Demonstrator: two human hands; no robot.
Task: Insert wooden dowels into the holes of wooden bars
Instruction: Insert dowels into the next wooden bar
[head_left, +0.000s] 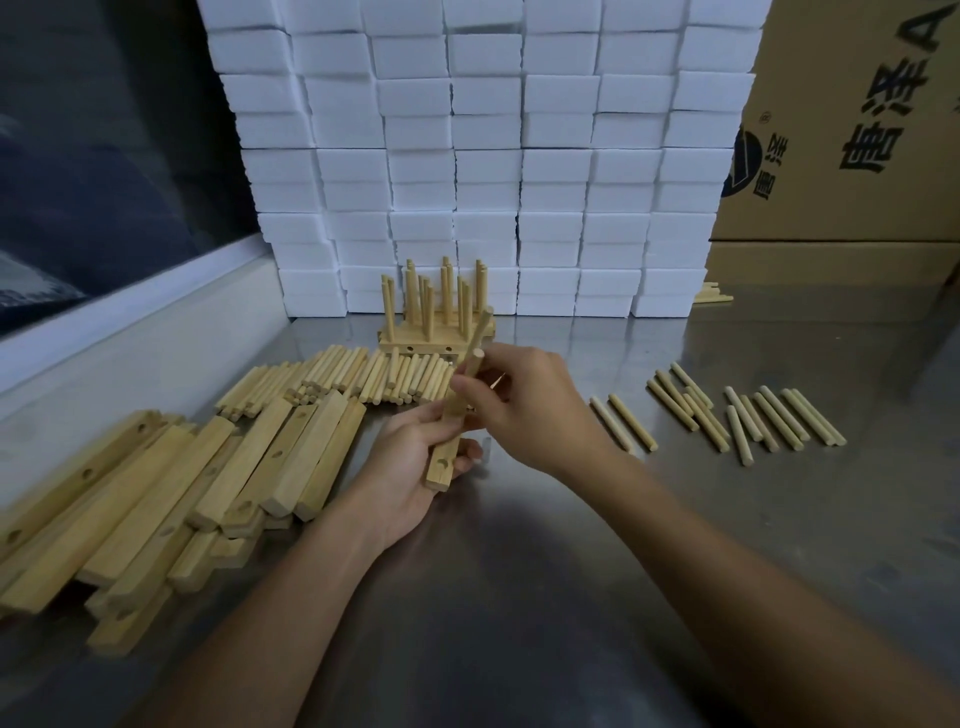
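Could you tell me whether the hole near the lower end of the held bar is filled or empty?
Empty: the bar in the left hand shows an open hole there, no dowel in it.

bare steel table (519, 597) front, bar pile (156, 499) left

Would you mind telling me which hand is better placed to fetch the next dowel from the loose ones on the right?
Right. The right hand is nearer those dowels, holding only a dowel; the left hand grips the bar.
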